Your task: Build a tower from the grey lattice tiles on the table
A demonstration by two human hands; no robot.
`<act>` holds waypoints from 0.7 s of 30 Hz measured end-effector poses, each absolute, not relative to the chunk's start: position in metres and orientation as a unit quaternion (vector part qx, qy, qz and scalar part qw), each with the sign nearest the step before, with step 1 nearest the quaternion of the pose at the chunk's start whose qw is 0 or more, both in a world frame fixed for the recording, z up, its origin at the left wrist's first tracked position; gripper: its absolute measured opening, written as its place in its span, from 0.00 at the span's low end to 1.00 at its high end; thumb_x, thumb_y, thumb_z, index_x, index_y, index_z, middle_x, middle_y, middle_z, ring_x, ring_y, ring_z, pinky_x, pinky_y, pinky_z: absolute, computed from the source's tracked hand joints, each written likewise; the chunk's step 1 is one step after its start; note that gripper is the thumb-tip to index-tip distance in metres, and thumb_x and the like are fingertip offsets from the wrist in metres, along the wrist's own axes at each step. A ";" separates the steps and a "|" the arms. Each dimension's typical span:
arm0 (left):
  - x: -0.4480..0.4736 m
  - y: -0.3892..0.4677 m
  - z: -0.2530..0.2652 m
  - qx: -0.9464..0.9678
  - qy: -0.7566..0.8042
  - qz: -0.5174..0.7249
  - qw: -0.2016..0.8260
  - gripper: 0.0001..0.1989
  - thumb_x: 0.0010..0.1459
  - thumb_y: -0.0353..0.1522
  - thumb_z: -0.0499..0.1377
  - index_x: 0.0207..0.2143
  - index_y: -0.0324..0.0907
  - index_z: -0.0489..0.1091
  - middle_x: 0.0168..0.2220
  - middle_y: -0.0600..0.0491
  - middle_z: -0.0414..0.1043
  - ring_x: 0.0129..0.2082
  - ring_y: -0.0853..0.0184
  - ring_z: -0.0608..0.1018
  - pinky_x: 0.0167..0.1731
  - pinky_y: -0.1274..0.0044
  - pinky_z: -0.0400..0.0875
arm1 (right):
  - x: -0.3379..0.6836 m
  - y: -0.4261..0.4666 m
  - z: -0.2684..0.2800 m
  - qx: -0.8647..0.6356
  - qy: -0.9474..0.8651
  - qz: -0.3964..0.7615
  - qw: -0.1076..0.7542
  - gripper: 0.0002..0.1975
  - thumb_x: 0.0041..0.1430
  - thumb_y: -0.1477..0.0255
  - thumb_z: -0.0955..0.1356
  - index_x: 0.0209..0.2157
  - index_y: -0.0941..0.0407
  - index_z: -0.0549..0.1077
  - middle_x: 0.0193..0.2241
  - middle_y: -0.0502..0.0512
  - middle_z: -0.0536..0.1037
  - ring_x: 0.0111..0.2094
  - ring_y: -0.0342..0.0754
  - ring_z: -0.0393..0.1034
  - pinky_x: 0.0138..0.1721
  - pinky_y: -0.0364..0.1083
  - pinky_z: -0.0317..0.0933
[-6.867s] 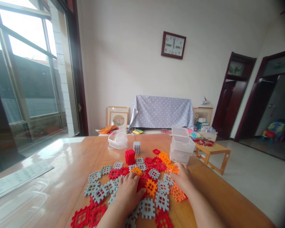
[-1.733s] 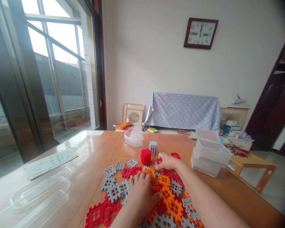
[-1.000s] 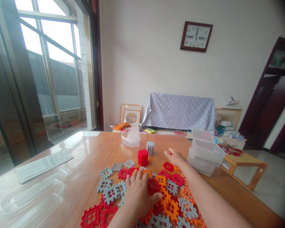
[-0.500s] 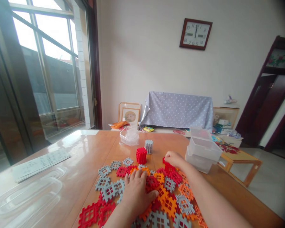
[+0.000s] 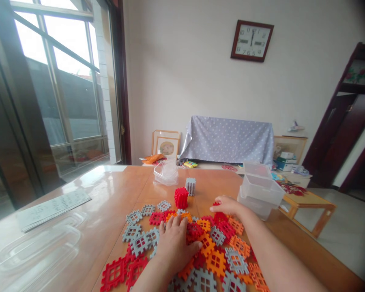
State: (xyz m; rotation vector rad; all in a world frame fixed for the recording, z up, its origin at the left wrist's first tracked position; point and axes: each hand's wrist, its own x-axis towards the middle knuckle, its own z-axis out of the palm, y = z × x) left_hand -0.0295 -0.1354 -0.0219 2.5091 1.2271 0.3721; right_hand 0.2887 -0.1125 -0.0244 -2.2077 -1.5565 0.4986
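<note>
My left hand [image 5: 174, 241] lies spread over the spread-out pile of flat plastic window-shaped building pieces, fingers apart and thumb out. Beneath and around it are red, orange and grey pieces, such as an orange piece [image 5: 215, 263] and a grey piece [image 5: 140, 243]. At the far right of the pile, my right hand [image 5: 229, 206] is closed on a red building piece [image 5: 220, 217], which is tilted up and partly hidden by the fingers. Beyond the pile stand a red stack of pieces [image 5: 181, 198] and a grey stack [image 5: 190, 186].
Clear plastic tubs [image 5: 260, 194] stand at the table's right edge, and a small clear container [image 5: 166, 173] at the back. On the left lie a clear lid [image 5: 39, 247] and a stack of written paper [image 5: 54, 209]. A low wooden stool [image 5: 310, 207] stands beyond the table.
My right hand has shifted slightly right and nearer, and the red piece now shows tilted below its fingers. My left hand stays put. The view has shifted very slightly.
</note>
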 end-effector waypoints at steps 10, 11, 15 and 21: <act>-0.029 -0.136 -0.021 0.878 0.435 0.120 0.158 0.41 0.53 0.57 0.54 0.64 0.48 0.64 0.68 0.45 0.58 0.68 0.47 0.58 0.66 0.49 0.43 | 0.284 -0.137 -0.018 -0.752 -0.550 0.232 0.278 0.09 0.49 0.71 0.72 0.34 0.56 0.75 0.28 0.49 0.78 0.29 0.45 0.69 0.30 0.41 0.58; -0.029 -0.136 -0.021 0.877 0.438 0.118 0.156 0.40 0.53 0.57 0.54 0.64 0.48 0.64 0.68 0.45 0.58 0.68 0.47 0.57 0.66 0.49 0.43 | 0.279 -0.138 -0.016 -0.750 -0.549 0.231 0.288 0.07 0.51 0.71 0.71 0.33 0.56 0.74 0.28 0.49 0.78 0.29 0.45 0.69 0.30 0.41 0.58; -0.031 -0.136 -0.016 0.876 0.444 0.117 0.147 0.38 0.53 0.57 0.54 0.61 0.47 0.67 0.69 0.45 0.57 0.69 0.47 0.56 0.67 0.51 0.41 | 0.251 -0.144 -0.006 -0.720 -0.561 0.255 0.319 0.08 0.57 0.68 0.68 0.37 0.56 0.75 0.31 0.52 0.81 0.32 0.46 0.73 0.32 0.41 0.62; -0.031 -0.138 -0.011 0.869 0.450 0.146 0.145 0.44 0.55 0.60 0.50 0.65 0.42 0.62 0.68 0.42 0.58 0.68 0.47 0.58 0.67 0.52 0.46 | 0.248 -0.145 -0.003 -0.752 -0.544 0.199 0.316 0.19 0.65 0.62 0.62 0.55 0.51 0.71 0.50 0.55 0.80 0.48 0.49 0.75 0.45 0.45 0.66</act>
